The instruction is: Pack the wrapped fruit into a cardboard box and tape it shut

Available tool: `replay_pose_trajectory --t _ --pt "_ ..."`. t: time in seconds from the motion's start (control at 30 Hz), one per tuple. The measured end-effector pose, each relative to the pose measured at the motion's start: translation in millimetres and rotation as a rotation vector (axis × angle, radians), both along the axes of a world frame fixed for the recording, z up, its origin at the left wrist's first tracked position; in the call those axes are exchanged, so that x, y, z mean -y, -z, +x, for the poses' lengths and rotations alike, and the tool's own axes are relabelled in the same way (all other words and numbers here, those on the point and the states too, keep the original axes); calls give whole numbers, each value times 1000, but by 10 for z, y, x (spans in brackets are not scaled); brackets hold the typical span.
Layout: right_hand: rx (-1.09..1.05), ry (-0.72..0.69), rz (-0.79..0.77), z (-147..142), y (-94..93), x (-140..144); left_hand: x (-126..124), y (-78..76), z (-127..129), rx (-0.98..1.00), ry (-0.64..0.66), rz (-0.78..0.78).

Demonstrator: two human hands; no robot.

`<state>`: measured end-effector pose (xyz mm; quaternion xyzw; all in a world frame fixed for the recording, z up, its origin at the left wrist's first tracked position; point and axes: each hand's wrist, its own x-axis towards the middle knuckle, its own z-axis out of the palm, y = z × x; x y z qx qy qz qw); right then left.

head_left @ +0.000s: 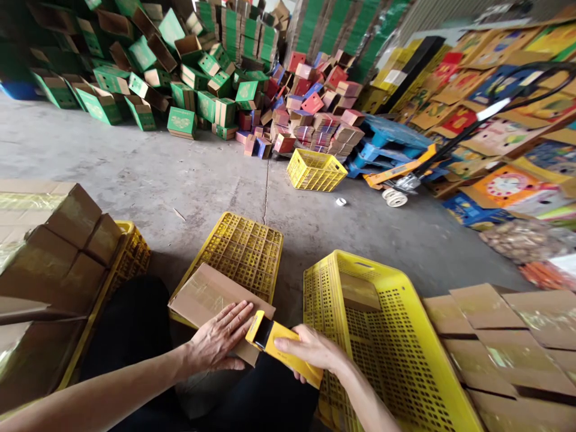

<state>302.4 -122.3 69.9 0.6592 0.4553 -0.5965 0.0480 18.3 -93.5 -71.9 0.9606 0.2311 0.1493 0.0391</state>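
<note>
My left hand (224,336) lies flat on a closed brown cardboard carton (211,294), its fingers stretched out. The carton rests on a yellow plastic crate (252,243) that appears to be turned bottom up, in front of my knees. In my right hand (312,348) is a slim yellow box (288,360), gripped with the thumb on top. The box's flap is raised at the end nearest my left hand, and something dark shows inside. This end sits just beside my left fingers, over the carton's right edge; whether it touches the carton I cannot tell.
To my right, a large yellow crate (405,288) holds a brown carton (360,293). Taped cartons (517,348) lie at far right; more are stacked at left (58,252). Farther off are a small yellow crate (316,171), a pallet jack (400,174), blue pallets (382,141) and green boxes (182,122).
</note>
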Motion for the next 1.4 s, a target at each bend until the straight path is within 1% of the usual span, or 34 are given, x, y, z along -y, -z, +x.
replay_pose_trajectory --t 0.17,0.3,0.37,0.47,0.53,0.6,0.67,0.77,0.83,0.93,1.03,1.13,1.2,1.3,1.4 --pt "7 8 -29 118 -38 71 1 24 25 -7 -5 -45" --pt "16 3 -31 185 16 116 3 43 19 -8 -9 -74" --pt "33 3 -34 183 49 135 7 27 5 -7 -4 -74" --pt "60 23 -18 171 78 167 17 -36 11 16 13 -71" --pt "57 23 3 176 89 192 25 -84 51 31 41 -89" --pt "49 27 9 191 104 217 31 -114 116 31 102 -114" --pt "45 42 17 207 127 239 32 -119 182 19 163 -131" --pt "19 39 33 209 151 267 27 -98 236 -3 184 -138" --pt "-3 22 44 196 138 282 21 -85 239 -16 182 -135" --pt "-2 11 52 204 62 309 12 -77 228 -34 180 -119" --pt "37 3 18 296 -34 360 6 -66 223 -44 183 -102" --pt "70 36 -14 429 -74 434 11 -52 223 -40 180 -101" --pt "63 48 -9 488 -49 480 21 -54 226 -44 173 -100" --pt "58 69 25 510 45 523 35 -83 253 -49 171 -99" --pt "64 86 35 497 142 539 35 -129 315 -49 213 -122"
